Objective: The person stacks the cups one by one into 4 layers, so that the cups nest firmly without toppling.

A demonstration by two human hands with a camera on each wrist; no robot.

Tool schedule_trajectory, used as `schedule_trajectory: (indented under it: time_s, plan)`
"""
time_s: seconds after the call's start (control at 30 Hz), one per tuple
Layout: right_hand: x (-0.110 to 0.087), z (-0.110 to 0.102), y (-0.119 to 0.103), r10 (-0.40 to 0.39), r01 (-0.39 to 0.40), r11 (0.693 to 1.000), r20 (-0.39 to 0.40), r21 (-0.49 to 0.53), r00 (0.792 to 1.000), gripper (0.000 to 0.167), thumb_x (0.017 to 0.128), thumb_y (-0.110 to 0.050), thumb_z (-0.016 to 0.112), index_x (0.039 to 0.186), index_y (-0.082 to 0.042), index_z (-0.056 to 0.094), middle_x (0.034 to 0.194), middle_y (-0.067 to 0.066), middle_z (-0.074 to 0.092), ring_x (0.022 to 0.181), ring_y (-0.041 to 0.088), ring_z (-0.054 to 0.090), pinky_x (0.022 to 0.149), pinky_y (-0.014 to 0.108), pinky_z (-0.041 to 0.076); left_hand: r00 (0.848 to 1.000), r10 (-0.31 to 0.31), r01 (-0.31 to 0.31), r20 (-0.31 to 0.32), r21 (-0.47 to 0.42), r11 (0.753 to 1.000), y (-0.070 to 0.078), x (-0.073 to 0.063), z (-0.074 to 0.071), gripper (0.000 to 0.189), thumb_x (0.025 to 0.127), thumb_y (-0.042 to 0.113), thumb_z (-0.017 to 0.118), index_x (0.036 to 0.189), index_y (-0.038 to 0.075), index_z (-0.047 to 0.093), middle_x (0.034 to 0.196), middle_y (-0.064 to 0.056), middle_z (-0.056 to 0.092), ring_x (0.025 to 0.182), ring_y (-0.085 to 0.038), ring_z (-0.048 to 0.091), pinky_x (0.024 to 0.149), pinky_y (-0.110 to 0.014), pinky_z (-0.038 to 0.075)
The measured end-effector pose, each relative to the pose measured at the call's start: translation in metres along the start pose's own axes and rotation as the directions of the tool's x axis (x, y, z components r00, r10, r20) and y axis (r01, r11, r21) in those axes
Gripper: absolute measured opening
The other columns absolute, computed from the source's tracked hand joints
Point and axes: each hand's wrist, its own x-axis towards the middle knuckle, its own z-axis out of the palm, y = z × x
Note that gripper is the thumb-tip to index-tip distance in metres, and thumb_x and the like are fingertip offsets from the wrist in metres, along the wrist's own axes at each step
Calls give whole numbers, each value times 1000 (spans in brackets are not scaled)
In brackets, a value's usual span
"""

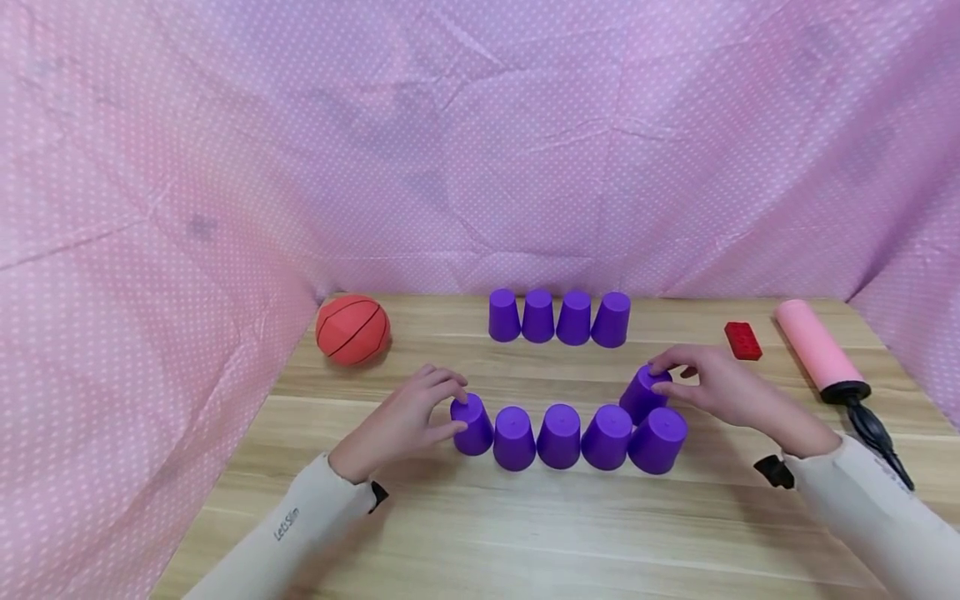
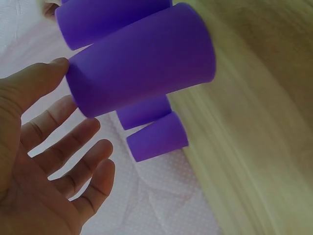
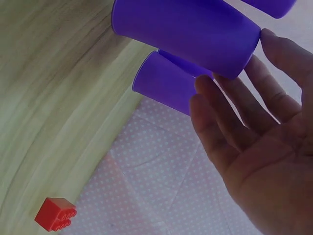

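Head view: front row of cups (image 1: 559,437) running crosswise, left hand (image 1: 412,412), half-curled, pinching its leftmost cup (image 1: 471,429), right hand (image 1: 716,387) likewise pinching a cup (image 1: 641,398) just behind its right end.

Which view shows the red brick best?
The right wrist view: there the red brick looks larger, its side and studs both visible. The head view shows it small, beyond the right hand; the left wrist view doesn't show it.

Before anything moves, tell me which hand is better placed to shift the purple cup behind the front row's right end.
Probably the right hand: it pinches that cup, while the left hand holds the leftmost front cup.
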Motion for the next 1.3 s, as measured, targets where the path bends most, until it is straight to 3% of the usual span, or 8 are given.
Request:
schedule_trajectory:
  time_s: [0.2, 0.57, 0.97, 1.13, 1.3]
  plan:
    - [-1, 1, 0, 42, -42, 999, 1, 15, 999, 16, 77, -11, 78, 91, -11, 71, 99, 3, 69, 84, 16, 63, 64, 36, 51, 1000, -6, 6, 2, -2, 1000, -2, -3, 5, 26, 81, 23, 76, 102, 20, 62, 104, 12, 56, 98, -5, 46, 84, -25, 46]
    - [-5, 2, 1, 36, -36, 999, 2, 30, 999, 17, 75, -10, 80, 81, -18, 66, 102, 6, 69, 85, 14, 62, 62, 34, 52, 1000, -4, 4, 8, -11, 1000, -2, -4, 7, 20, 82, 24, 75, 97, 22, 61, 104, 13, 57, 98, -4, 46, 82, -25, 46]
    - [-9, 6, 2, 5, -5, 1000, -39, -12, 999, 22, 74, -10, 81, 85, -18, 63, 102, 5, 69, 82, 17, 63, 60, 33, 51, 1000, -7, 7, -2, -11, 1000, 1, -6, 8, 21, 83, 23, 74, 99, 22, 60, 104, 12, 55, 97, -4, 46, 81, -25, 47]
    - [-7, 5, -1, -15, 12, 999, -48, -51, 999, 23, 73, -10, 81, 86, -17, 63, 102, 6, 69, 82, 17, 63, 61, 34, 51, 996, 40, -40, -76, 7, 999, -1, -3, 5, 21, 82, 20, 74, 98, 20, 60, 108, 9, 56, 100, -7, 48, 83, -26, 47]
    - [-3, -1, -4, -47, 40, 997, -94, -69, 994, 27, 69, -7, 82, 86, -16, 63, 99, 4, 69, 79, 16, 62, 60, 36, 51, 977, 104, -107, -184, -4, 994, -6, 8, -3, 21, 81, 14, 73, 97, 15, 61, 106, 6, 55, 100, -10, 50, 84, -27, 47]
